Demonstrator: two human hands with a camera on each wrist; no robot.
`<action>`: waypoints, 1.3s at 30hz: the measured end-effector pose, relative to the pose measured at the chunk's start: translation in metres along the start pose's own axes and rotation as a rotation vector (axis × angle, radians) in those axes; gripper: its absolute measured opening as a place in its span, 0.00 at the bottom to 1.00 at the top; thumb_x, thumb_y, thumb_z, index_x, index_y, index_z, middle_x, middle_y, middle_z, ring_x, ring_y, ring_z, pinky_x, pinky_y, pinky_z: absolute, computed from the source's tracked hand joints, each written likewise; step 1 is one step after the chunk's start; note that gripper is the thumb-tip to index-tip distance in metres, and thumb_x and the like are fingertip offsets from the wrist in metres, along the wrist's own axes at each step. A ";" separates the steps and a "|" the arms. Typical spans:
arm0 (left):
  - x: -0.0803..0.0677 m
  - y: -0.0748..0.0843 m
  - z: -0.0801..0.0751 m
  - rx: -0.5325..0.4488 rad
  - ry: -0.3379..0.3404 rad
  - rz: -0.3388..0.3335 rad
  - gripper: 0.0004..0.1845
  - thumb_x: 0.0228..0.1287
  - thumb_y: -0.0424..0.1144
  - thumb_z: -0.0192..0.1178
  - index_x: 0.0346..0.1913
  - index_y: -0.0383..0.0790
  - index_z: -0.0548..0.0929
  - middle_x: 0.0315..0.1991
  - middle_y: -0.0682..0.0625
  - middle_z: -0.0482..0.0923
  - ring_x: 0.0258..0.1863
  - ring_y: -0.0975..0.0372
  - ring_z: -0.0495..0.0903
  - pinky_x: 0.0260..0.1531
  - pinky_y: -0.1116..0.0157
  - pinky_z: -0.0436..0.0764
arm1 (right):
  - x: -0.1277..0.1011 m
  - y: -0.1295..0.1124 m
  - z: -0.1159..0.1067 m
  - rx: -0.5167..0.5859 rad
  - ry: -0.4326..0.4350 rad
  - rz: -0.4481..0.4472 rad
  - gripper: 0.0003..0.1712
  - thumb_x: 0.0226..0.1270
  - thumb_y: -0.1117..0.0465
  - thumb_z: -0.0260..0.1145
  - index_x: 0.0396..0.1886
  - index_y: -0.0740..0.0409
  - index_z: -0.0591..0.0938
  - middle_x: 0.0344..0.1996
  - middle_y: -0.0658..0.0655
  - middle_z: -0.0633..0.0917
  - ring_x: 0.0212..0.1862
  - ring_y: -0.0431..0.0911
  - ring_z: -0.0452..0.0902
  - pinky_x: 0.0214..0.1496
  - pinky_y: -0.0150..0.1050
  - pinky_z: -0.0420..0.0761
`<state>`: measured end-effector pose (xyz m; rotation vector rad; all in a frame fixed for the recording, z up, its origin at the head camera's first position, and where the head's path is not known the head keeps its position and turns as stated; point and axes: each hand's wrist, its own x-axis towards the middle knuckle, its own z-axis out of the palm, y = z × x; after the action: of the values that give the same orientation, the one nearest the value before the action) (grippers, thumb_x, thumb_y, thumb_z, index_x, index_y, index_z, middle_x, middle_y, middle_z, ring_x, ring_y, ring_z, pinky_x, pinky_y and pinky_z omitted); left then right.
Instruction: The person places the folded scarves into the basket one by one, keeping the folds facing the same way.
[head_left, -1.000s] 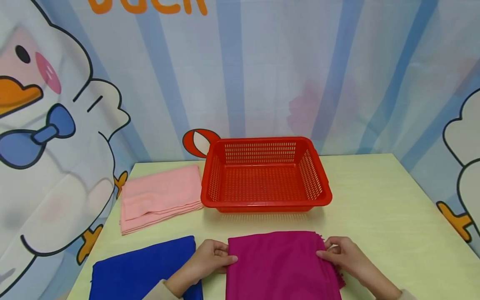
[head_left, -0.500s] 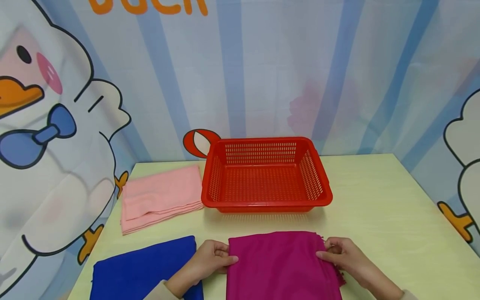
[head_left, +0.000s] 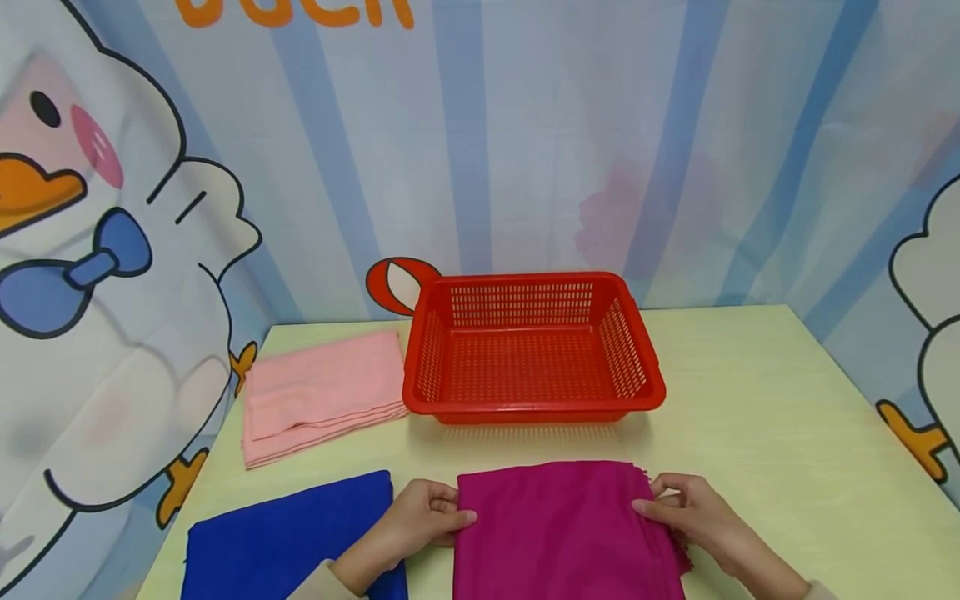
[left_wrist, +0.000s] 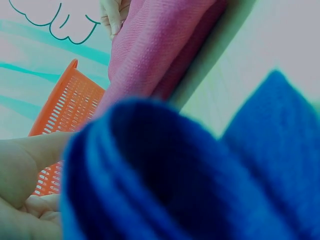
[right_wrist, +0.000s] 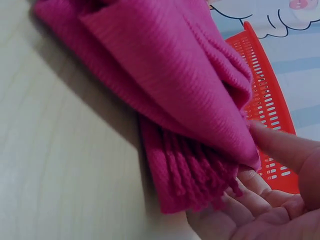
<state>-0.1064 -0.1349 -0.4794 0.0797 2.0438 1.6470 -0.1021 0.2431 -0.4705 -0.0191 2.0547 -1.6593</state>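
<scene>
We see a folded magenta scarf (head_left: 562,533) lying flat on the desk (head_left: 765,433) at the near edge, approx. centre, w/ its fringe (right_wrist: 192,175) hanging off the right-side edge. The left hand (head_left: 420,518) pinches the scarf's left edge near the far corner, thumb on top, fingers curled under the fabric. The right hand (head_left: 686,508) pinches the right edge by the fringe; in the right wrist view the thumb presses on the top layers and the fingers (right_wrist: 255,192) sit beneath the fringe. So both hands hold the scarf, one per side, w/ the cloth resting on the desk between them. Just left of the left hand lies a blue cloth (head_left: 288,542), folded, at the near left corner; the left forearm crosses its right edge. Beyond the scarf, apart from it, a red slotted plastic basket (head_left: 645,392) stands mid-desk. A folded pink cloth (head_left: 322,392) lies left of the basket, its right edge just beside the basket's wall. Behind the desk hangs a blue-striped backdrop (head_left: 525,150) w/ cartoon ducks.
</scene>
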 end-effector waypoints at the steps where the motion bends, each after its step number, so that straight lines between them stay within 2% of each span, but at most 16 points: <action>1: 0.000 0.000 0.000 0.000 -0.001 0.002 0.11 0.64 0.31 0.68 0.43 0.25 0.82 0.25 0.50 0.80 0.26 0.64 0.83 0.31 0.61 0.86 | 0.000 0.000 0.000 -0.003 0.010 0.006 0.13 0.70 0.59 0.68 0.33 0.60 0.73 0.17 0.48 0.75 0.22 0.40 0.68 0.23 0.32 0.70; 4: 0.001 0.000 0.000 -0.002 -0.004 0.008 0.11 0.64 0.31 0.68 0.43 0.25 0.82 0.25 0.50 0.80 0.26 0.64 0.83 0.30 0.61 0.86 | 0.000 -0.001 0.001 -0.030 0.049 0.020 0.15 0.66 0.57 0.72 0.32 0.59 0.73 0.15 0.48 0.72 0.22 0.40 0.67 0.23 0.32 0.68; 9: 0.002 0.000 -0.001 -0.010 -0.012 0.011 0.11 0.64 0.31 0.67 0.43 0.25 0.82 0.25 0.50 0.80 0.26 0.64 0.83 0.31 0.60 0.86 | -0.001 -0.001 0.003 -0.093 0.101 0.028 0.17 0.62 0.60 0.75 0.30 0.60 0.72 0.14 0.47 0.65 0.21 0.39 0.63 0.22 0.31 0.65; 16: 0.001 -0.001 0.000 -0.024 -0.015 0.013 0.10 0.65 0.30 0.66 0.43 0.25 0.82 0.24 0.50 0.80 0.26 0.64 0.84 0.31 0.61 0.86 | 0.000 0.000 0.003 -0.127 0.128 0.037 0.15 0.63 0.64 0.73 0.26 0.59 0.73 0.15 0.48 0.66 0.22 0.40 0.64 0.22 0.31 0.66; 21: 0.001 -0.001 0.001 -0.042 -0.020 0.015 0.09 0.66 0.29 0.65 0.43 0.25 0.82 0.24 0.50 0.80 0.27 0.64 0.84 0.31 0.61 0.86 | 0.001 0.000 0.002 -0.117 0.120 0.027 0.15 0.63 0.65 0.73 0.24 0.59 0.74 0.15 0.48 0.66 0.21 0.40 0.63 0.22 0.31 0.67; 28: 0.000 -0.002 0.002 -0.111 -0.048 0.013 0.04 0.69 0.28 0.61 0.40 0.29 0.79 0.23 0.52 0.74 0.26 0.65 0.83 0.28 0.65 0.85 | 0.002 0.004 0.000 -0.092 0.092 0.008 0.13 0.64 0.65 0.72 0.24 0.60 0.76 0.14 0.47 0.68 0.20 0.39 0.64 0.21 0.31 0.67; 34: -0.002 -0.004 0.002 -0.183 -0.085 0.027 0.06 0.72 0.28 0.57 0.45 0.26 0.77 0.27 0.50 0.79 0.31 0.61 0.86 0.31 0.64 0.86 | 0.003 0.005 -0.001 -0.070 0.078 0.006 0.13 0.64 0.66 0.71 0.24 0.59 0.76 0.15 0.47 0.68 0.20 0.39 0.64 0.21 0.31 0.67; 39: -0.003 -0.004 0.002 -0.194 -0.092 0.030 0.07 0.73 0.28 0.57 0.47 0.25 0.76 0.30 0.50 0.81 0.32 0.61 0.86 0.31 0.65 0.86 | 0.002 0.004 -0.001 -0.055 0.061 -0.006 0.12 0.65 0.66 0.71 0.25 0.60 0.77 0.14 0.47 0.68 0.20 0.38 0.64 0.21 0.31 0.67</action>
<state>-0.1021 -0.1353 -0.4826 0.1167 1.8146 1.8175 -0.1033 0.2446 -0.4744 0.0072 2.1476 -1.6246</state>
